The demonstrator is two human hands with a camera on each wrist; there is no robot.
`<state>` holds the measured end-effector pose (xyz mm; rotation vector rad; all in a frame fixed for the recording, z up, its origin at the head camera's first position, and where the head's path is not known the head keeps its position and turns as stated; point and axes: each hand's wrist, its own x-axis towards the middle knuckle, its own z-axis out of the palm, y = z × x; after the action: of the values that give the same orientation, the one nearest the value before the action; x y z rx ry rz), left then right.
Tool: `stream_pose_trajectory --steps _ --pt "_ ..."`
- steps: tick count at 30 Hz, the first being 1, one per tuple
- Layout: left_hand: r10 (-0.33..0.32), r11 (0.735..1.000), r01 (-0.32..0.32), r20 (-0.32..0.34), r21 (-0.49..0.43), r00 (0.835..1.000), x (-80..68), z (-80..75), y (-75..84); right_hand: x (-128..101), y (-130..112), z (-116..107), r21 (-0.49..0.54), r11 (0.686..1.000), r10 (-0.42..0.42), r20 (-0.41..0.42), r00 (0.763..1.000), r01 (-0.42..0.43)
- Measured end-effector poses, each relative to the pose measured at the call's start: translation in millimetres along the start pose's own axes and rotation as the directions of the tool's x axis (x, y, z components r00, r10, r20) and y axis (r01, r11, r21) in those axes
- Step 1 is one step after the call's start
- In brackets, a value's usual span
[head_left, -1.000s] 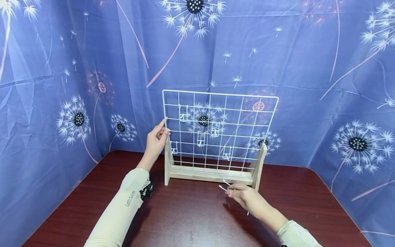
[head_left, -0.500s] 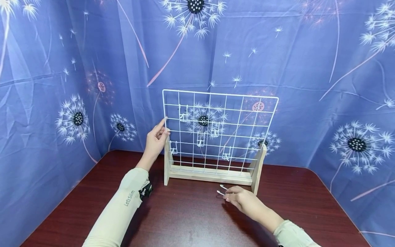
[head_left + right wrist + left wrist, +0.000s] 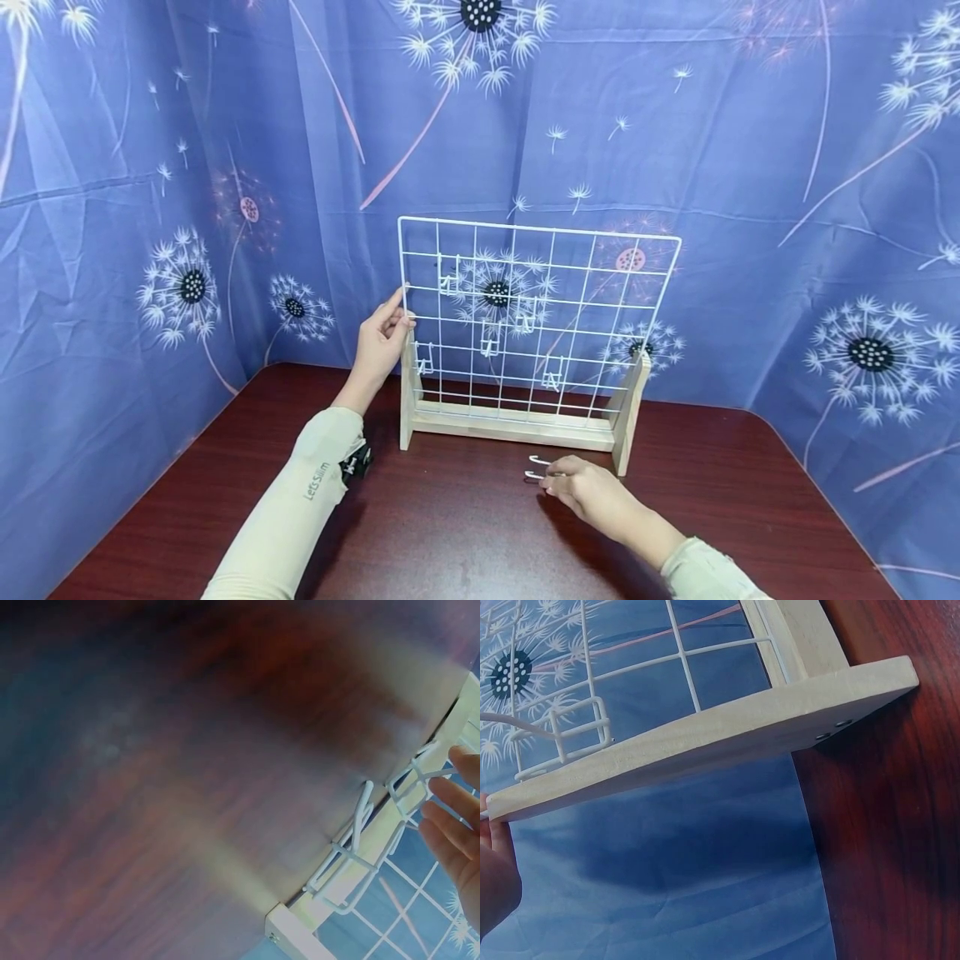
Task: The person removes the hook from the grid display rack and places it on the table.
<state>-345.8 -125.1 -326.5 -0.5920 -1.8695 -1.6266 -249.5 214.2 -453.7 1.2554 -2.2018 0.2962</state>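
Note:
A white wire grid [image 3: 540, 227] stands upright in a pale wooden stand [image 3: 517, 430]. My left hand [image 3: 381, 337] grips its left edge, thumb and fingers at the top of the wooden upright [image 3: 705, 729]. In my right hand [image 3: 596, 497] a white wire hook [image 3: 537, 459] is pinched, its two bent prongs pointing left, just in front of the base. Part of this hook is hidden by the fingers. Several similar hooks hang on the grid, among them one at lower right [image 3: 552, 380] and one at lower left [image 3: 424, 365]. The right wrist view shows white wire hooks near the fingertips [image 3: 444, 825].
The dark red-brown table [image 3: 442, 533] lies under the stand and both arms. Behind and at both sides hangs a blue curtain [image 3: 720, 167] with a dandelion print. A small black device [image 3: 356, 462] sits at the left wrist.
My right hand has moved slightly left and down with the hook, and the prongs now point more squarely left. The left hand keeps its grip on the stand's edge.

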Motion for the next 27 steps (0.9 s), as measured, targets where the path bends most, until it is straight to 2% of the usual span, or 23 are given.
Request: stream_pose_trajectory --steps 9,12,17,27 --pt "0.004 1.000 -0.004 0.014 0.002 1.000 0.7 -0.4 1.7 1 -4 2 -0.014 1.000 -0.015 -0.016 1.000 0.014" --pt "0.001 1.000 -0.001 0.017 0.003 1.000 0.6 -0.6 2.0 1 -4 3 -0.020 0.999 -0.046 -0.010 0.999 0.046" --pt "0.012 1.000 -0.012 0.011 0.002 1.000 0.9 -0.4 1.4 0 -4 4 -0.085 0.991 -0.102 0.020 0.995 0.103" --pt "0.007 1.000 -0.007 0.006 -0.001 1.000 0.1 -0.3 0.4 0 -11 3 -0.144 0.985 -0.087 0.070 0.994 0.096"
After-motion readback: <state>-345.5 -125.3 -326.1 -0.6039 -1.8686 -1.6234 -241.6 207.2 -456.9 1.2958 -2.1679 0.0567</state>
